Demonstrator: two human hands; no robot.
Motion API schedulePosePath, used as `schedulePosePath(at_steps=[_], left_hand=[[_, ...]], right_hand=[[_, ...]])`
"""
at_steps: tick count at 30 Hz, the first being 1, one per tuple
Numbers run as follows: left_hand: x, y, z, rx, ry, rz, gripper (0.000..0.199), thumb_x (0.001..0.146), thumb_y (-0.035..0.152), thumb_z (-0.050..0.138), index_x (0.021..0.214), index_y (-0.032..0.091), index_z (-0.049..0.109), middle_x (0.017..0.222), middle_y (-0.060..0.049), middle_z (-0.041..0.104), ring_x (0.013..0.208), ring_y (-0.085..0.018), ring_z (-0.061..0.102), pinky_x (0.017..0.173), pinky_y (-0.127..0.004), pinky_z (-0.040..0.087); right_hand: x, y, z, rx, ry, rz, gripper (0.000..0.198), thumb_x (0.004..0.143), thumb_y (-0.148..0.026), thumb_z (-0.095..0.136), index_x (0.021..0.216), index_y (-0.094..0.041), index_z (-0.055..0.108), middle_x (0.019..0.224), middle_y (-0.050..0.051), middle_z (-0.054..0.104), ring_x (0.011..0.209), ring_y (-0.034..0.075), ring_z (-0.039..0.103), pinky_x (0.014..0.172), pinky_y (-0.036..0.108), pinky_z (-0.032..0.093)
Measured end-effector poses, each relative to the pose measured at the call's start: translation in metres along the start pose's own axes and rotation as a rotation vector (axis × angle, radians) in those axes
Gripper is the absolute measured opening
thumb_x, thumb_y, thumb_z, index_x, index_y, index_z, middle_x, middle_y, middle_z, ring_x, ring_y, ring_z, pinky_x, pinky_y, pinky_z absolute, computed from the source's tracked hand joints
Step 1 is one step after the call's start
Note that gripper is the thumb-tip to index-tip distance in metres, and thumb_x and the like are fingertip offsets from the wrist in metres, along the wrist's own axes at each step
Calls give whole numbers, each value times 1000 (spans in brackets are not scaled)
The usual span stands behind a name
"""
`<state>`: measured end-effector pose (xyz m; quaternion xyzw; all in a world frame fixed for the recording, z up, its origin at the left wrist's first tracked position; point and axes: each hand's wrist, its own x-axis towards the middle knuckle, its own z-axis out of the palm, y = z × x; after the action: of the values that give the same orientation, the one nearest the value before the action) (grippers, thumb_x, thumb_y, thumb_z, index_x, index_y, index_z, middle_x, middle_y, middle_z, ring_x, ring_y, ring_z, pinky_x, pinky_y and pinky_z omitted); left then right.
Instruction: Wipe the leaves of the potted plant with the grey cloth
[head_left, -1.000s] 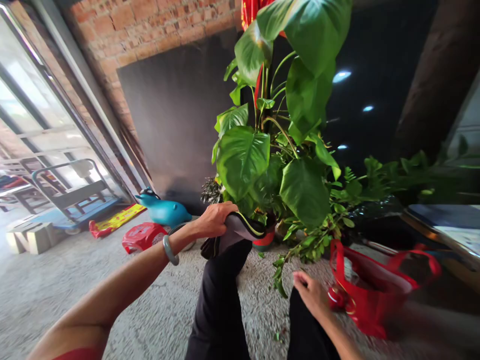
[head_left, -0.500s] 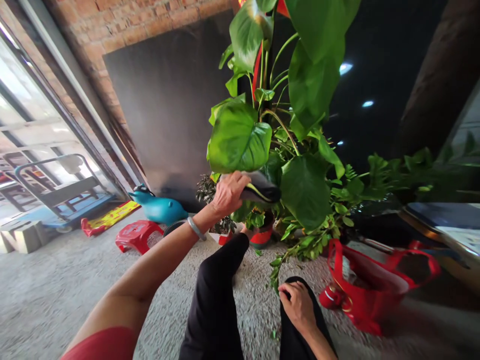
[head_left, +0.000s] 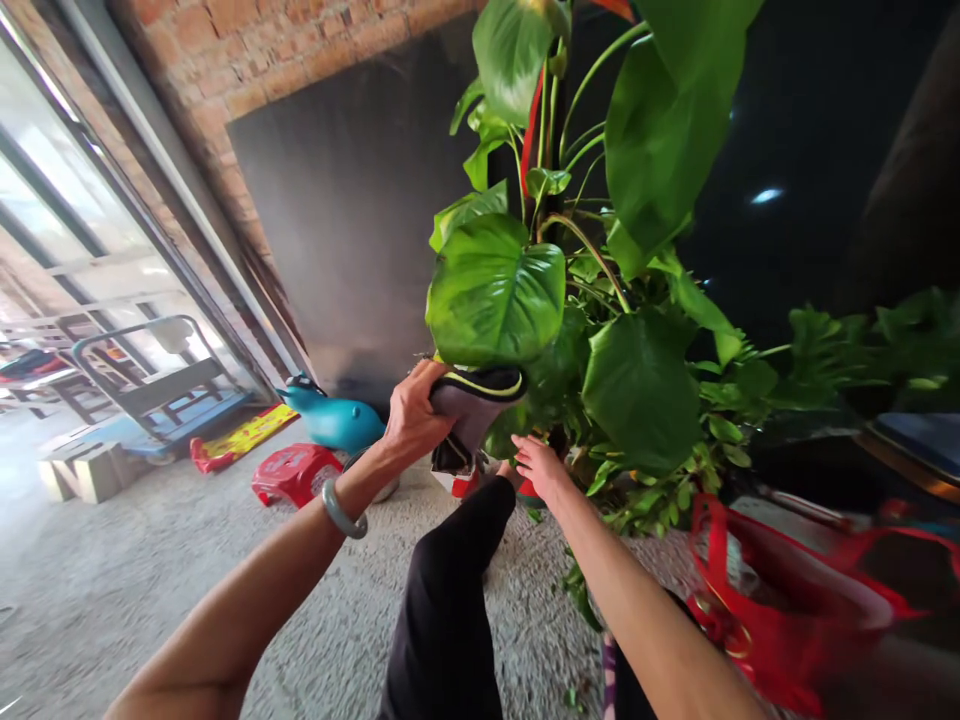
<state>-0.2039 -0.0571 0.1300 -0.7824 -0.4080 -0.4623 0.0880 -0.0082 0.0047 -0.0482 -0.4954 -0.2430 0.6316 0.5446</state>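
My left hand [head_left: 415,412], a bangle at its wrist, grips a folded grey and black cloth [head_left: 480,408] with yellow-green edging. The cloth hangs just below a broad glossy leaf [head_left: 496,290] of a tall potted plant. My right hand [head_left: 541,468] is held out near the lower end of the cloth, apart from it, fingers spread and nothing in them. Another large dark green leaf [head_left: 641,390] droops to the right of that hand. The plant's pot is mostly hidden behind my hand and knee.
A red bag [head_left: 795,600] stands on the floor at right. To the left are a red plastic stool [head_left: 294,472], a blue animal toy [head_left: 337,418] and a platform trolley [head_left: 150,400]. A dark board [head_left: 337,200] leans against the brick wall behind.
My right hand has left my knee and come up towards the cloth. My left hand has drawn the cloth left and slightly down, and it now hangs lower, partly unfolded.
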Motion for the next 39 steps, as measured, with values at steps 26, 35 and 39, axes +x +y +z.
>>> schedulePosePath(at_steps=[26,35,39], left_hand=[[21,19,12,85,67,160,35,75,14,62,108,21,69,98,-6,71,92,-23,69,77,-31,55],[-22,9,53,64,-540,247,28,62,4,60,82,24,66,81,-4,67,68,-22,65,60,-31,48],[-25,20,17,-134,-400,162,38,66,5,58,97,23,71,92,-4,72,86,-22,71,72,-31,55]], right_hand=[[-27,10,-35,91,96,-100,25,67,-35,86,70,-24,64,59,-5,68,55,13,62,56,25,54],[-35,8,-29,127,-10,-112,21,62,-24,85,72,-23,67,61,-1,72,58,17,65,58,29,56],[-34,5,-39,119,-57,-98,18,64,-24,85,74,-22,70,67,1,75,62,19,69,59,29,57]])
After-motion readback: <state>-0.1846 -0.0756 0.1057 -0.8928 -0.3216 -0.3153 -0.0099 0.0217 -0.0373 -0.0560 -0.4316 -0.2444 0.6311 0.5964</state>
